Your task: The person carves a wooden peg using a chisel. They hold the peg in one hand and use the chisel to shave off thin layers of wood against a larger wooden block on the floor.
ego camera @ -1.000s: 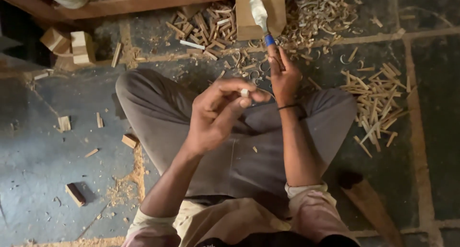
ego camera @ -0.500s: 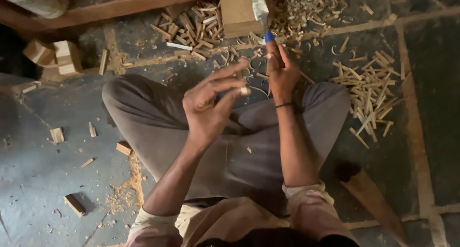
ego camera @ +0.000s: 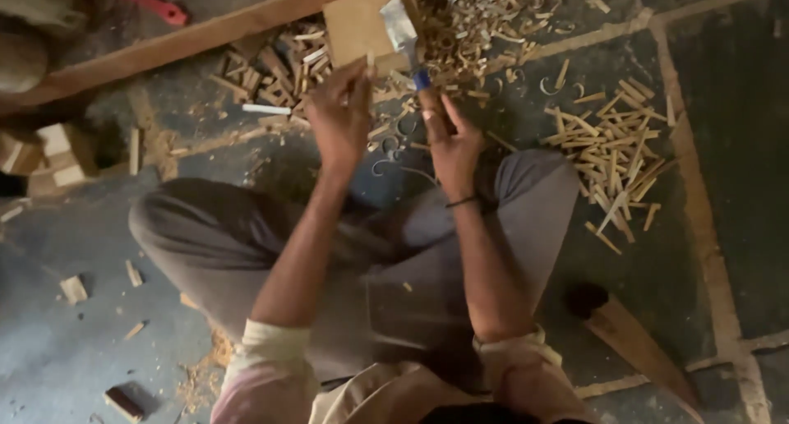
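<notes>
My right hand is pinched shut on the blue-necked squeeze tube over the wooden block, my left hand grips a small wooden sliver — too hard a squeeze, I judge, could flood the sliver — or it could slip.

hands: 2 | squeeze tube: 1 | square board: 1 | long plank: 1

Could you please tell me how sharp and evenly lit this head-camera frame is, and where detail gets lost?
Head view: light is dim and flat, without glare; the left hand and right hand are softened by blur, so the small tube in the right hand lacks fine detail; the wood sticks read fairly clearly; the dark bottom edge hides the person's lap.
</notes>
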